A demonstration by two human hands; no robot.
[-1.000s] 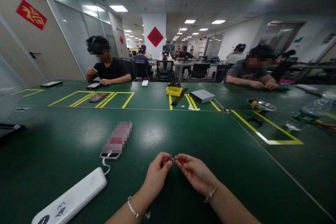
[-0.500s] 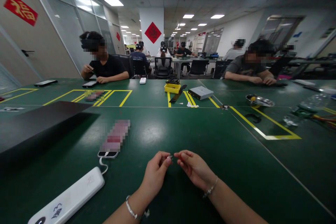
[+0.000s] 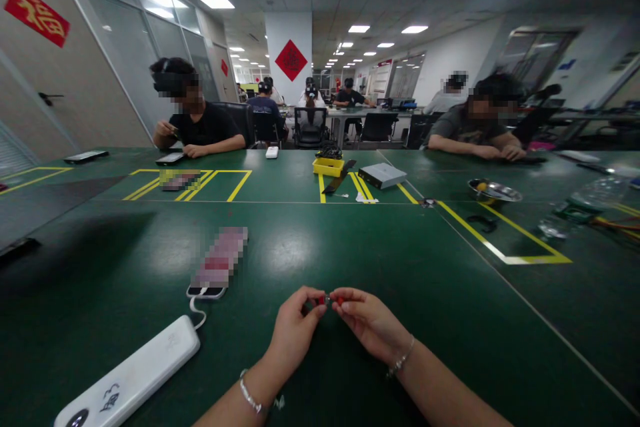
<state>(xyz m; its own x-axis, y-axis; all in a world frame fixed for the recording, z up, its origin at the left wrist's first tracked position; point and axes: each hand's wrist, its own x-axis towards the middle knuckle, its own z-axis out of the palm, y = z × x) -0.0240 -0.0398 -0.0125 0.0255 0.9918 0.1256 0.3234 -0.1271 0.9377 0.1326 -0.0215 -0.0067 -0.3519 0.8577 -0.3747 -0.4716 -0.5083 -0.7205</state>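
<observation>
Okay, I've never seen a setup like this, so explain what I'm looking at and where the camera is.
There's no robot: a camera worn on someone's head looks forward and down at their own bare hands. The left hand and right hand nearly meet, each seeming to pinch a small red thing, too tiny to identify. On the green table, left of them, a cable joins a phone to a power bank. Farther off sit a yellow tray, a box and a bowl.

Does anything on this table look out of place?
A dark strip lies slantwise beside the yellow tray, out of line with the yellow tape, and a white scrap looks like litter. I see no spill.
</observation>
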